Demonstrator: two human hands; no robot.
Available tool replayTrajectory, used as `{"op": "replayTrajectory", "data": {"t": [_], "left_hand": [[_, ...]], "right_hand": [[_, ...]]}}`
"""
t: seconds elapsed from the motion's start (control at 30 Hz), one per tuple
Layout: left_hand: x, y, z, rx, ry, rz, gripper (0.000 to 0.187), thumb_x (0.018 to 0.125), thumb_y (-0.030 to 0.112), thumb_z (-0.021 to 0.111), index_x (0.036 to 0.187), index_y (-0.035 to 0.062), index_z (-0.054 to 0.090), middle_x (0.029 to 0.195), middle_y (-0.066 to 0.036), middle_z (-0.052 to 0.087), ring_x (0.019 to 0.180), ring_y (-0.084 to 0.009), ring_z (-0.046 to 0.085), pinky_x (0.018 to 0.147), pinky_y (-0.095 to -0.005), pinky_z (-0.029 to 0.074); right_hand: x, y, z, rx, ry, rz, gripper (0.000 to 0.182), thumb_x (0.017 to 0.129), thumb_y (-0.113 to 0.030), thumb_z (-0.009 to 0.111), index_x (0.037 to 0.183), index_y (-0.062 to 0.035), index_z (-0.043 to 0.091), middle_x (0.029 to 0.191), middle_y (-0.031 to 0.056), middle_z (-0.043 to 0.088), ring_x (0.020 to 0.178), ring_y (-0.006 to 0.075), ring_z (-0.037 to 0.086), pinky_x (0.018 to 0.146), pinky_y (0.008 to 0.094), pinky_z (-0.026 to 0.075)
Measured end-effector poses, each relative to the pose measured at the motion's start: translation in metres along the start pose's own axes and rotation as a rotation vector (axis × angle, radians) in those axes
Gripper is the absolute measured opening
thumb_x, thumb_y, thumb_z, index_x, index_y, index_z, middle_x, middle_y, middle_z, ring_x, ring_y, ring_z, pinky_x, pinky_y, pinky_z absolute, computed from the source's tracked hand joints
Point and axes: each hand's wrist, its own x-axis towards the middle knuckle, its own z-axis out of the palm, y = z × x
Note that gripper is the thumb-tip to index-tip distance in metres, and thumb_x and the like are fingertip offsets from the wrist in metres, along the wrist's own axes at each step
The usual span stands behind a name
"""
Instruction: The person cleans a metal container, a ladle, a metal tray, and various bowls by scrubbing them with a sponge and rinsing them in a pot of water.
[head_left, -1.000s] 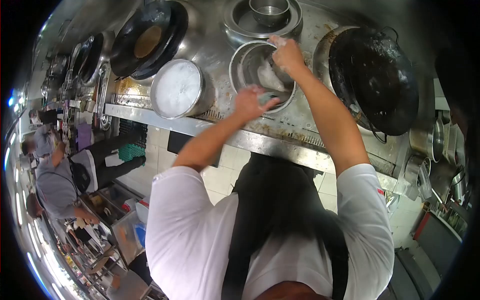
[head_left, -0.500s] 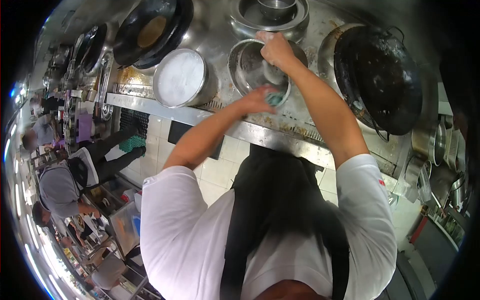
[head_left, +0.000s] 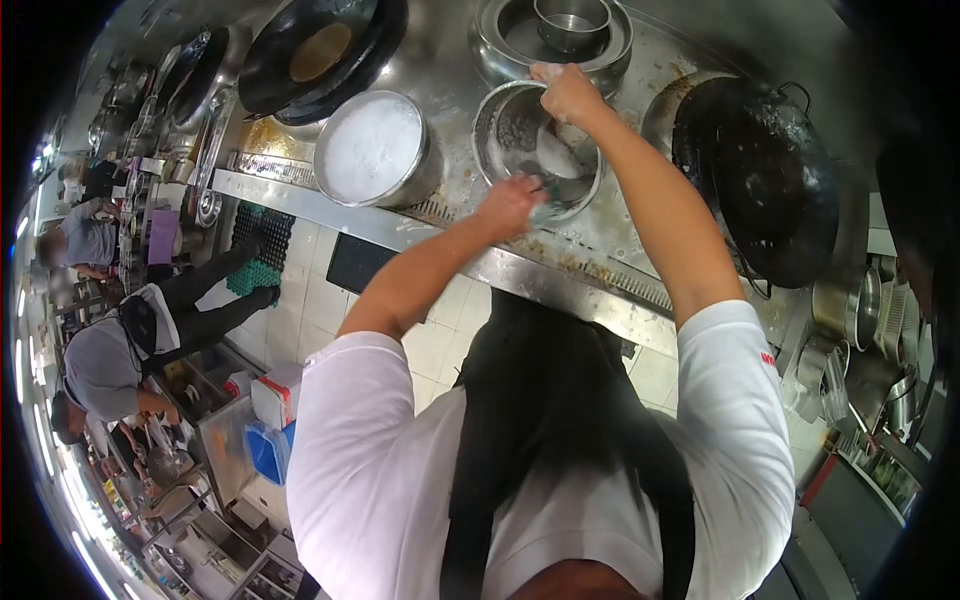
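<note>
- Steel pot (head_left: 508, 128): on the metal counter (head_left: 452, 172), directly in front of the person, its mouth open toward them. A pale patch shows inside; whether suds or glare, I cannot tell.
- Right hand (head_left: 572, 93): at the far side of the steel pot, fingers closed over the rim. Pale residue, like lather, marks the knuckles.
- Left hand (head_left: 512, 207): at the near side of the steel pot, reaching over the rim. Fingers appear curled around a green pad (head_left: 541, 211); blur hides the exact hold.
- Foam-filled pot (head_left: 370, 150): to the left of the steel pot, well apart from it, white froth covering its contents.
- Wide basin (head_left: 486, 42): just behind the steel pot, with a small metal bowl (head_left: 573, 24) inside it.
- Dark wok (head_left: 758, 185): to the right of the right forearm, tilted, its inner surface streaked with pale marks.
- Stacked woks (head_left: 285, 62): beyond the foam-filled pot, a brownish patch in the upper one.
- Counter condition: brown grime noted along the slotted strip near the front edge.
- Co-worker (head_left: 105, 370): grey shirt, well apart, at the left.
</note>
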Motion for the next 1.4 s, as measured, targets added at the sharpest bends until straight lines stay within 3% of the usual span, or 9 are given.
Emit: {"op": "replayTrajectory", "data": {"t": [0.33,0.57,0.67,0.77,0.87,1.07,1.2,1.3,1.4], "left_hand": [[0.078,0.115,0.009,-1.212,0.647,-0.474,0.045,0.078,0.030,0.071,0.109,-0.0012,0.059,0.102,-0.015,0.064,0.093,-0.0348,0.061,0.086,-0.0432,0.049],[0.075,-0.050,0.005,0.466,-0.100,0.315,0.048,0.071,0.034,0.071,0.114,0.0111,0.064,0.125,-0.007,0.056,0.123,-0.0285,0.047,0.104,-0.0480,0.034],[0.092,-0.074,-0.019,0.652,0.104,0.494,0.039,0.078,0.032,0.066,0.112,0.0138,0.067,0.124,-0.006,0.056,0.125,-0.0269,0.045,0.104,-0.0464,0.034],[0.087,-0.015,-0.013,0.327,-0.267,0.074,0.038,0.080,0.035,0.064,0.111,0.0126,0.067,0.122,-0.006,0.059,0.123,-0.0263,0.047,0.104,-0.0456,0.036],[0.087,0.012,0.080,-0.274,-0.128,-0.160,0.053,0.083,0.046,0.062,0.122,0.0107,0.061,0.127,-0.009,0.057,0.127,-0.0281,0.045,0.104,-0.0473,0.035],[0.099,0.045,0.025,-0.302,-0.317,-0.352,0.062,0.091,0.051,0.052,0.138,0.0107,0.046,0.146,-0.014,0.041,0.140,-0.0319,0.029,0.113,-0.0501,0.020],[0.101,-0.052,-0.026,0.766,-0.153,0.371,0.032,0.088,0.029,0.049,0.109,0.0138,0.067,0.125,-0.003,0.055,0.128,-0.0247,0.040,0.108,-0.0501,0.025],[0.105,-0.047,-0.041,0.776,-0.012,0.373,0.028,0.085,0.029,0.052,0.099,0.0137,0.071,0.124,-0.003,0.055,0.127,-0.0231,0.042,0.106,-0.0497,0.026],[0.101,0.018,-0.002,0.170,-0.304,-0.127,0.063,0.086,0.054,0.052,0.129,0.0077,0.051,0.138,-0.014,0.047,0.135,-0.0297,0.034,0.110,-0.0472,0.026]], "right_hand": [[-0.092,-0.013,-0.003,0.041,0.369,0.051,0.042,0.071,0.004,0.056,0.110,-0.0112,0.061,0.103,0.0166,0.067,0.099,0.0374,0.062,0.087,0.0450,0.048],[-0.066,0.017,-0.046,-0.031,-0.056,0.222,0.058,0.069,0.004,0.047,0.118,-0.0190,0.065,0.098,0.0211,0.066,0.083,0.0403,0.064,0.079,0.0421,0.052],[-0.050,0.039,-0.048,-0.124,-0.028,0.010,0.055,0.070,0.000,0.048,0.117,-0.0204,0.066,0.106,0.0216,0.065,0.091,0.0402,0.063,0.085,0.0417,0.051],[-0.051,0.035,-0.053,-0.045,0.011,0.031,0.053,0.070,0.000,0.050,0.116,-0.0200,0.067,0.103,0.0214,0.066,0.090,0.0388,0.064,0.086,0.0410,0.051],[-0.047,0.034,-0.048,0.000,0.057,0.139,0.052,0.070,-0.001,0.050,0.115,-0.0200,0.067,0.100,0.0208,0.066,0.091,0.0376,0.064,0.086,0.0412,0.051],[-0.038,0.036,-0.045,-0.099,0.016,0.077,0.053,0.069,-0.001,0.051,0.115,-0.0194,0.068,0.100,0.0189,0.067,0.096,0.0358,0.063,0.090,0.0412,0.049],[-0.028,0.028,-0.059,-0.121,-0.109,0.032,0.055,0.068,0.001,0.049,0.116,-0.0179,0.068,0.108,0.0182,0.066,0.102,0.0353,0.062,0.094,0.0395,0.047],[-0.022,0.047,-0.058,-0.048,-0.128,0.050,0.056,0.067,0.001,0.048,0.116,-0.0178,0.068,0.115,0.0176,0.064,0.110,0.0345,0.059,0.096,0.0385,0.046],[-0.027,0.056,-0.051,-0.011,-0.081,0.080,0.054,0.069,0.000,0.048,0.116,-0.0184,0.068,0.116,0.0162,0.064,0.110,0.0347,0.059,0.097,0.0390,0.045]]}}
